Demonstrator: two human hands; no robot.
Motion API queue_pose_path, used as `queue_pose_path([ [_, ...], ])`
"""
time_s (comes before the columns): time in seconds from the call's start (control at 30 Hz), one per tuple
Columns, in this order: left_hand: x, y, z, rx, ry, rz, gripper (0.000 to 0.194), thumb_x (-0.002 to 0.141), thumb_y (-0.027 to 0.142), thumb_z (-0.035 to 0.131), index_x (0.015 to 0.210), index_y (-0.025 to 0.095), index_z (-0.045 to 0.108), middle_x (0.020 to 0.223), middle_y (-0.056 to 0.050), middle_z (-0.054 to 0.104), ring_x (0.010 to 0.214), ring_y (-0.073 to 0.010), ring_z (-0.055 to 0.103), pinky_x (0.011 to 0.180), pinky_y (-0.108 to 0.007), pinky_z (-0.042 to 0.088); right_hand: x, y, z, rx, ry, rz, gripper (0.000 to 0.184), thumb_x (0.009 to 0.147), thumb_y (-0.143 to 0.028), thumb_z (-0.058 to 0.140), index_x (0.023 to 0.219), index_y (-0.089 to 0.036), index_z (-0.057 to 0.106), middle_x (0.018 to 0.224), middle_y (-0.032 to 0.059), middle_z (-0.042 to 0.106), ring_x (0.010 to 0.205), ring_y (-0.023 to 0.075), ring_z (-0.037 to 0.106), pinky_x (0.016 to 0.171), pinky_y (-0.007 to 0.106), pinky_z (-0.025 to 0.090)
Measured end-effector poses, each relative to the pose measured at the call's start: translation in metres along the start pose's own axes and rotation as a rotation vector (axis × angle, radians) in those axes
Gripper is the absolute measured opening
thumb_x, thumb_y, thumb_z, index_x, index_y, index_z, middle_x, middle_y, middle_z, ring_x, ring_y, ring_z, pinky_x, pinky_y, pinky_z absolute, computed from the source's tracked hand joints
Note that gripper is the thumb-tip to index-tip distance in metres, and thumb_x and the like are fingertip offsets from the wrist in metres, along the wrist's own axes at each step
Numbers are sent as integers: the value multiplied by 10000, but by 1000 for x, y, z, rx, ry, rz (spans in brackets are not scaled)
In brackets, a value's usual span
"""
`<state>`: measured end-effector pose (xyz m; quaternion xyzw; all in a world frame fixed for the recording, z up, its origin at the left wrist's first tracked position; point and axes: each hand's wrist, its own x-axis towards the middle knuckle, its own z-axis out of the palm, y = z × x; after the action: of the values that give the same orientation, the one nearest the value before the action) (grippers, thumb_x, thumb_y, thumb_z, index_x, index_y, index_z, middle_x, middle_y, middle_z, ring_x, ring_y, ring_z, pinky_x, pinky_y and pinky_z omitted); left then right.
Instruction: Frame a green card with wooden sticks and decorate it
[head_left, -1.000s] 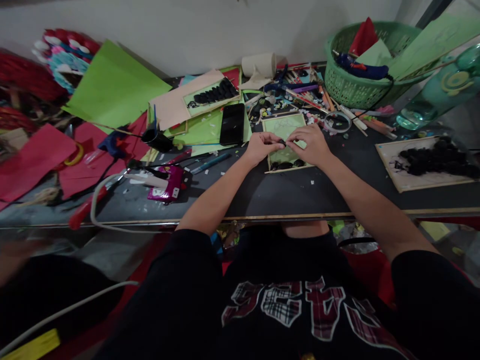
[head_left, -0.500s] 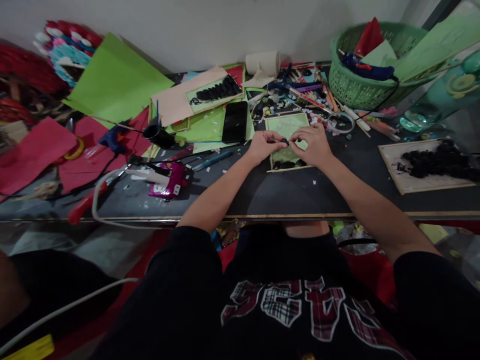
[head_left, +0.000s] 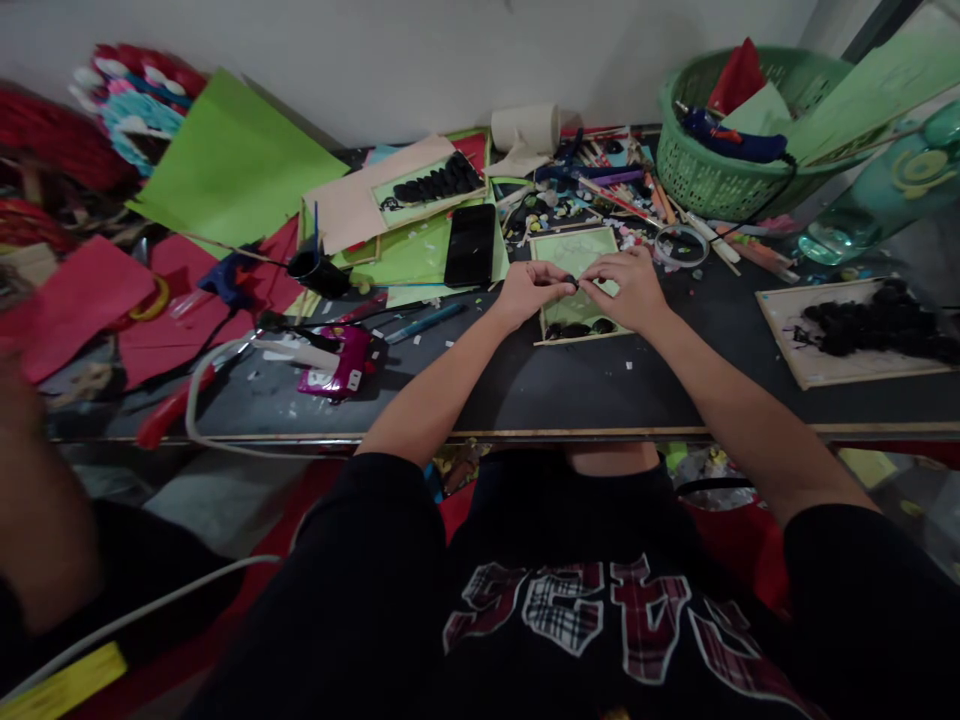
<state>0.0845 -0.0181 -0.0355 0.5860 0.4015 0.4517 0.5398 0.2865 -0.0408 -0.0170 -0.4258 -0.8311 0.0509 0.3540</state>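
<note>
My left hand (head_left: 531,292) and my right hand (head_left: 626,288) meet fingertip to fingertip over a small wood-edged green panel (head_left: 574,243). Pinched between them is a small black piece (head_left: 571,283), mostly covered by the fingers; its material is too small to make out. Several black oval pieces (head_left: 576,330) lie along the panel's near edge. Faint drawn lines show on the panel's far part. Just beyond my left hand lies a black phone (head_left: 470,245).
A green basket (head_left: 720,180) with a blue glue gun (head_left: 735,137) stands at back right, beside a water bottle (head_left: 881,190). A framed panel with black pieces (head_left: 862,330) lies right. Left are red paper (head_left: 82,305), a black cup (head_left: 319,272) and a purple box (head_left: 337,362).
My hands stay almost in place, the fingers shifting slightly around the black piece. At the far left, another person's arm has come further into view.
</note>
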Motion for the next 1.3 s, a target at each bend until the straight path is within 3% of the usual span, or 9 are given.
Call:
queue_pose_path([
  [0.27, 0, 1, 2, -35, 26, -20, 201, 641, 130, 863, 776, 120, 713, 715, -23, 710, 648, -104, 631, 673, -246, 499, 0, -11, 3, -49, 95, 30, 238, 952, -388, 558, 847, -252, 722, 928, 31, 768, 907, 245, 685, 1012, 514, 356],
  [0.73, 0, -2, 0, 78, 0, 15, 238, 588, 201, 881, 744, 126, 717, 676, -16, 703, 627, -102, 602, 656, -248, 506, -3, -9, 6, -42, 9, 41, 188, 912, -325, 574, 811, -230, 700, 861, 25, 750, 746, 192, 634, 992, 475, 347],
  [1.17, -3, 1, 1, 142, -2, 32, 237, 625, 239, 859, 771, 127, 709, 715, -20, 704, 675, -117, 617, 704, -264, 503, 0, -2, 2, -24, -69, 79, 317, 979, -423, 518, 837, -231, 727, 904, 33, 763, 845, 213, 666, 996, 457, 311],
  [1.3, -2, -1, -1, 154, -17, 20, 222, 614, 199, 861, 760, 134, 707, 712, -24, 703, 682, -126, 620, 716, -279, 509, -2, -6, 3, -29, -72, 74, 284, 970, -402, 536, 835, -233, 720, 903, 29, 759, 835, 210, 663, 1022, 465, 301],
])
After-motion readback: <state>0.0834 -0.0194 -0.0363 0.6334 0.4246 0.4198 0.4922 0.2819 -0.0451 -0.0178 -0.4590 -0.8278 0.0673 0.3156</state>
